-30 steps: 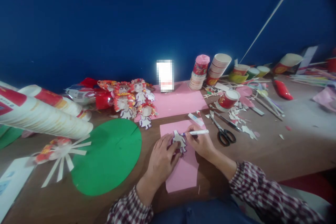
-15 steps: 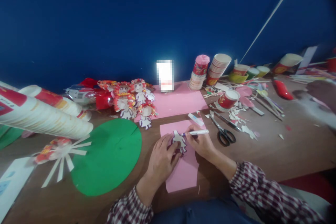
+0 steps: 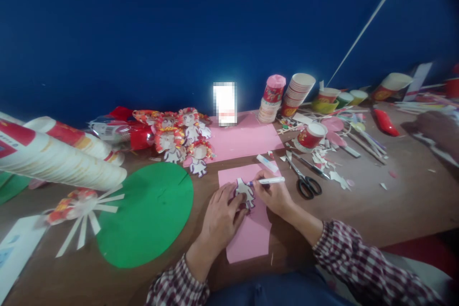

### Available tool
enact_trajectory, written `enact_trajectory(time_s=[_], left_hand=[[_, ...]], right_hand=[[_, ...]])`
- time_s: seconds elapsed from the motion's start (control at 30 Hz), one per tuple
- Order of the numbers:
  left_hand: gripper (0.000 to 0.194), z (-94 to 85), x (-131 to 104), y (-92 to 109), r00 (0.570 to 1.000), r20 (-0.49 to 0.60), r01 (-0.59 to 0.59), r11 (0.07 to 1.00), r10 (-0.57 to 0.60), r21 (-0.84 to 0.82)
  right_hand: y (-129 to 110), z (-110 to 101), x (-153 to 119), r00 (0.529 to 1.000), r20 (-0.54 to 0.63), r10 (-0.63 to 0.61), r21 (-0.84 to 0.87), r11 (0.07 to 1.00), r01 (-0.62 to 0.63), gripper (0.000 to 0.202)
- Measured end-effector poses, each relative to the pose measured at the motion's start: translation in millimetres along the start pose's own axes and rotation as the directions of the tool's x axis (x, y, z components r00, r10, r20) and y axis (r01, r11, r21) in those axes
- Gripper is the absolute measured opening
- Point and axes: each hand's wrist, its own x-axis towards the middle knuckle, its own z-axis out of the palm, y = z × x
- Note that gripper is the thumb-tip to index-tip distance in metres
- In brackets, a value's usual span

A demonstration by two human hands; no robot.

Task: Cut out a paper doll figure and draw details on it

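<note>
A small white paper doll body cutout [image 3: 245, 195], edged in purple, lies on a pink paper sheet [image 3: 247, 244] in front of me. My left hand [image 3: 220, 213] pins the cutout to the sheet, with thumb and fingers bent around its left and lower side. Between the fingers of my right hand [image 3: 275, 197] is a white marker [image 3: 270, 180], its purple tip touching the cutout's upper right edge. The marker's cap [image 3: 267, 163] lies at the sheet's top right corner.
Black-handled scissors [image 3: 308, 186] and paper scraps [image 3: 339, 180] lie to the right. Finished paper dolls [image 3: 199, 153] rest beyond the sheet. A green paper disc [image 3: 143, 220] and stacked paper cups [image 3: 71, 162] are at left. Another person's hand [image 3: 435, 131] is at far right.
My hands, the marker and the cutout look unchanged. At the far right, the other person's hand has shifted and the pale thing beneath it lies differently.
</note>
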Motion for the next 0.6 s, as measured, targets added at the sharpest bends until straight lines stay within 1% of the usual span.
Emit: enact_trajectory(time_s=[0.27,0.6], left_hand=[[0.028,0.8,-0.5,0.0,1.0,-0.014,-0.006,1.0,0.007,0.009],[0.024,0.7,-0.6,-1.0,0.999,-0.031,-0.016,0.999,0.015,-0.04]], right_hand=[[1.2,0.3,0.4,1.0,0.002,-0.011,-0.031,0.999,0.011,0.009],[2.3,0.8,1.2,1.0,0.004,-0.009,-0.024,1.0,0.009,0.009]])
